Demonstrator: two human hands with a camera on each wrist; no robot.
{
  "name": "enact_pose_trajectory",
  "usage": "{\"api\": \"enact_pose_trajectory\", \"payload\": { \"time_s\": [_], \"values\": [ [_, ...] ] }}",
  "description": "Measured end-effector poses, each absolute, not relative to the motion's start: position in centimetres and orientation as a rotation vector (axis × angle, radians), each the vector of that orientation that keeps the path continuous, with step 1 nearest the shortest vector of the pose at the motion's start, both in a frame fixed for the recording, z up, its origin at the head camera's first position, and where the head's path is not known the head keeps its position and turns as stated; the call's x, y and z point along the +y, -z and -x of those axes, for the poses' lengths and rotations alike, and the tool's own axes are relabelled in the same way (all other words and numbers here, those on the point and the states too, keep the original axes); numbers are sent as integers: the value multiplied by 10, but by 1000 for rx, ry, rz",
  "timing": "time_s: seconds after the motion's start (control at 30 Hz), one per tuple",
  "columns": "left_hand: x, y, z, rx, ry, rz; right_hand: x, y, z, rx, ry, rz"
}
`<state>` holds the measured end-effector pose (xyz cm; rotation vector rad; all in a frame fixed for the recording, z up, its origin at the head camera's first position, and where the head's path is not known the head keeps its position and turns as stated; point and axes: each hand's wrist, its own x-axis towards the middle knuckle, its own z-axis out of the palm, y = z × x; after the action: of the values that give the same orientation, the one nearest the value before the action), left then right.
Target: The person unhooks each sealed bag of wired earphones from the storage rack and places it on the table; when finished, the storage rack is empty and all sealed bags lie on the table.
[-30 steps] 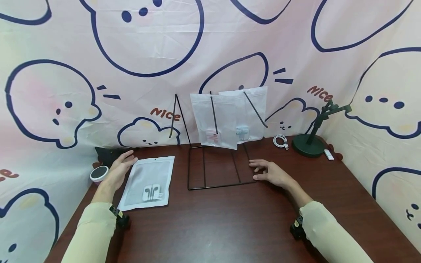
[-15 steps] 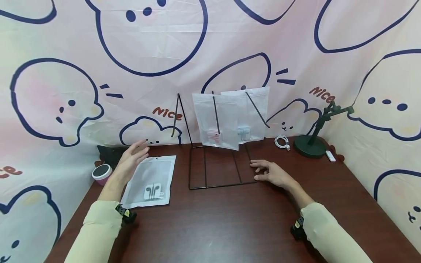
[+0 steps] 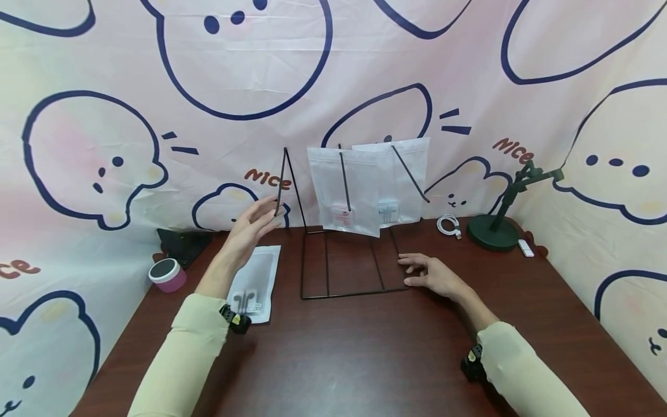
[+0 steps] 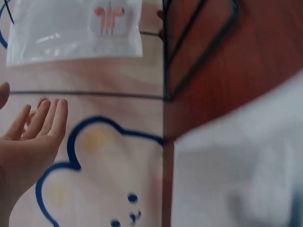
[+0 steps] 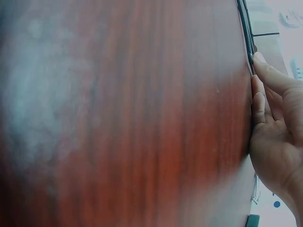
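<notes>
A black wire display rack (image 3: 354, 295) stands at the back of the table, its base frame lying flat. Two white zip pouches (image 3: 341, 194) hang from its prongs; the front one shows pink earphones through its window. My left hand (image 3: 250, 231) is raised beside the rack's bare left prong (image 3: 279, 182), fingers extended and nothing held. In the left wrist view, that hand (image 4: 35, 137) has its palm turned up. Partly behind the left forearm lies a pouch (image 3: 263, 269) with white earphones. My right hand (image 3: 429, 275) holds the rack base's right front corner between thumb and fingers.
A pink jar (image 3: 169, 277) with a dark-topped lid and a black object (image 3: 182, 246) sit at the left. Toward the back right are a coiled white cable (image 3: 447, 226), a green stand (image 3: 492, 231) and a small white stick (image 3: 526, 248). A printed cloth hangs behind.
My left hand has moved right and up, from beside the flat pouch to the rack's left prong. The right hand stays at the base corner.
</notes>
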<state>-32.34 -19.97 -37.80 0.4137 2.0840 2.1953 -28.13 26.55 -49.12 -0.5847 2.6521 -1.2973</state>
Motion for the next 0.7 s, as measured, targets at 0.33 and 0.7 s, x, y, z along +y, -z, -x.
{"api": "enact_pose_trajectory", "payload": {
  "time_s": [0.33, 0.7],
  "values": [
    [-152, 358, 342, 1987, -2284, -563, 266, 491, 281, 2650, 1300, 585],
    [-121, 338, 355, 1958, -2293, -625, 266, 492, 283, 2644, 1306, 603]
  ]
}}
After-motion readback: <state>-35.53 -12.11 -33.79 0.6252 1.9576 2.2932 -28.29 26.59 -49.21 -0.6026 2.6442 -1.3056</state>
